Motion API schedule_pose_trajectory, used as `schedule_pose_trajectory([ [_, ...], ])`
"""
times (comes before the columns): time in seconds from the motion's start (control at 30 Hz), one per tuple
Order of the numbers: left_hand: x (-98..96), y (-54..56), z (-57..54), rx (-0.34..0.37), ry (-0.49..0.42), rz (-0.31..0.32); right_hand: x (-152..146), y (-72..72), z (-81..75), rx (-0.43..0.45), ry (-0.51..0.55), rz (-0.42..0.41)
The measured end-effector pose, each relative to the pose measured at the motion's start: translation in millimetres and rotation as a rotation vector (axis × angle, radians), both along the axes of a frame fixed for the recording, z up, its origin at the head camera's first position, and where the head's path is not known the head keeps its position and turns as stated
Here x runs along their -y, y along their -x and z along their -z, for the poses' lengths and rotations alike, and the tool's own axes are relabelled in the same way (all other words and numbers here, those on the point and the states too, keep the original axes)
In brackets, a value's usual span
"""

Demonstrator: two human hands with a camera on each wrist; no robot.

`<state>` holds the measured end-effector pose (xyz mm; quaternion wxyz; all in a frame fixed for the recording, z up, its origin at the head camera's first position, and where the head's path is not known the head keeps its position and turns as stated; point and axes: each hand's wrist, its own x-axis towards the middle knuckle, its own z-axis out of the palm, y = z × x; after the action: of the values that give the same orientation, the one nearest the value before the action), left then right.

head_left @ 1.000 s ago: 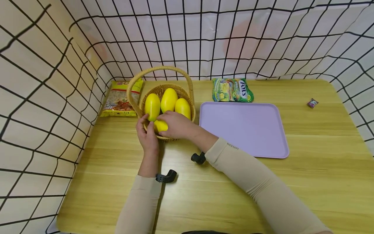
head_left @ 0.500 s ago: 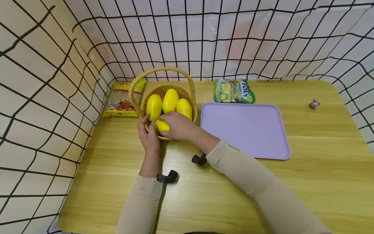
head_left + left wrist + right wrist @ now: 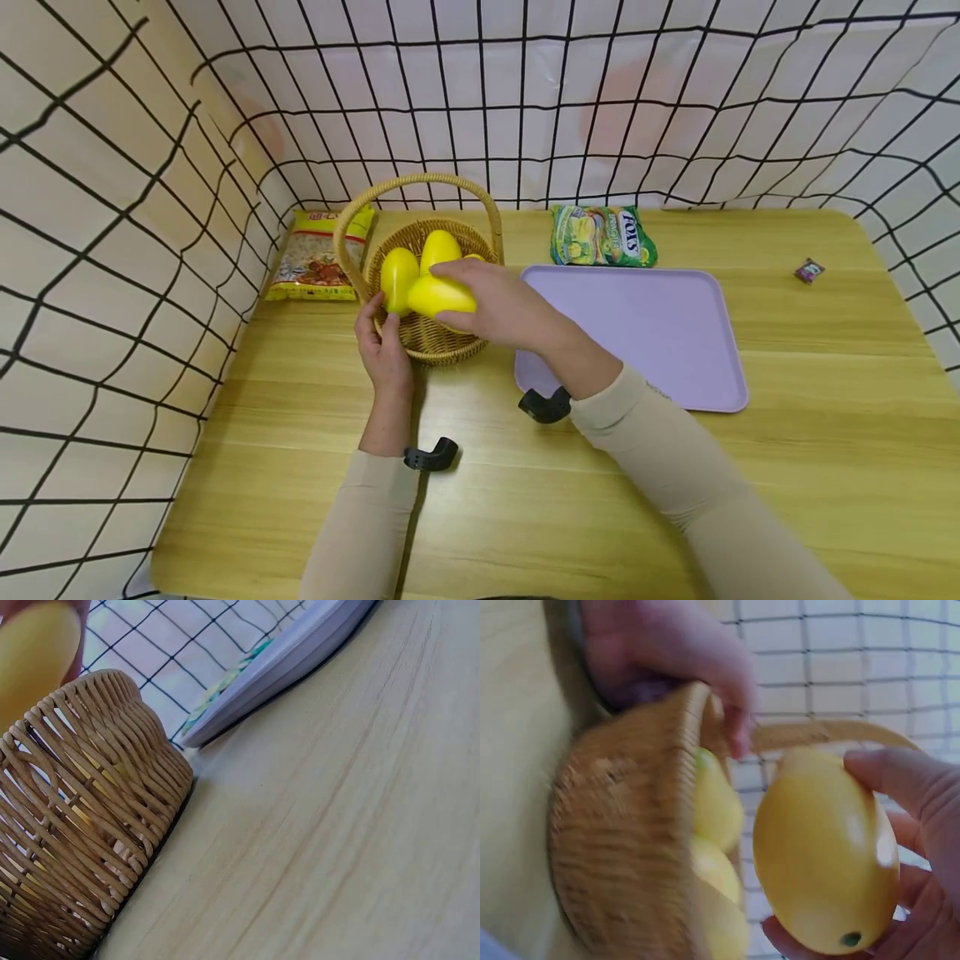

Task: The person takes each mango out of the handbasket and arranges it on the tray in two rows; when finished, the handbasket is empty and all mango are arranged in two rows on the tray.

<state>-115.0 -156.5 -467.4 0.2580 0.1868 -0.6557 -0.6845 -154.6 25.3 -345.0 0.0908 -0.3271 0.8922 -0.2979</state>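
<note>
At the bottom of the head view my beige sleeves (image 3: pixel 360 525) reached in over the wooden table (image 3: pixel 517 517), a black wrist mount (image 3: pixel 431 456) on each arm. Just left of centre, my left hand (image 3: pixel 386 358) gripped the wicker basket (image 3: pixel 431 340) at its near-left rim, thumb and fingers curled on the edge. My right hand (image 3: pixel 513 307) held a yellow fruit (image 3: pixel 441 297) pinched between thumb and fingers over the basket's opening; whether it touched the one beside it, I could not tell. Three more yellow fruits (image 3: pixel 399 273) lay inside, one mostly hidden behind my right hand. Right of centre sat a lilac tray (image 3: pixel 660 342), partly covered by my arm. Farther up, a yellow bag (image 3: pixel 315 260) lay left of the basket, a green bag (image 3: pixel 600 237) beyond the tray, and a small purple packet (image 3: pixel 809 271) toward the right edge. Black mesh (image 3: pixel 522 107) crossed the top.
</note>
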Motion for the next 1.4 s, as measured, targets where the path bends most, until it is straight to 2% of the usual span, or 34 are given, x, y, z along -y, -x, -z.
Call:
schedule_pose_trajectory([
  [0.1,-1.0,-0.7,0.1,0.005,0.005,-0.001,-23.2,-3.7,-9.4,0.069,0.058,0.039],
  [0.23,-1.8,-1.6,-0.1,0.008,0.010,-0.001,-55.3,-8.1,-13.9,0.100,0.113,0.101],
  [0.33,-2.0,-1.9,0.0,0.006,0.008,0.001,-79.5,-9.2,-10.6,0.115,0.128,0.152],
  [0.57,-1.9,-2.5,-0.7,0.014,-0.004,0.002,-129.6,-10.5,4.4,0.169,0.091,0.290],
  [0.73,-1.1,-2.5,-1.6,0.014,0.003,0.004,-153.5,-12.7,9.8,0.202,0.098,0.334],
  [0.9,-0.2,-1.7,-1.3,0.009,0.008,0.006,-164.7,-9.4,11.2,0.177,0.160,0.411],
  [1.13,-0.1,-1.5,-0.8,0.016,0.012,0.000,-161.6,0.8,16.7,0.231,0.475,0.506],
  [1.4,-2.7,-0.6,-0.6,-0.008,0.001,0.001,-140.1,8.3,25.1,0.224,0.564,0.573],
])
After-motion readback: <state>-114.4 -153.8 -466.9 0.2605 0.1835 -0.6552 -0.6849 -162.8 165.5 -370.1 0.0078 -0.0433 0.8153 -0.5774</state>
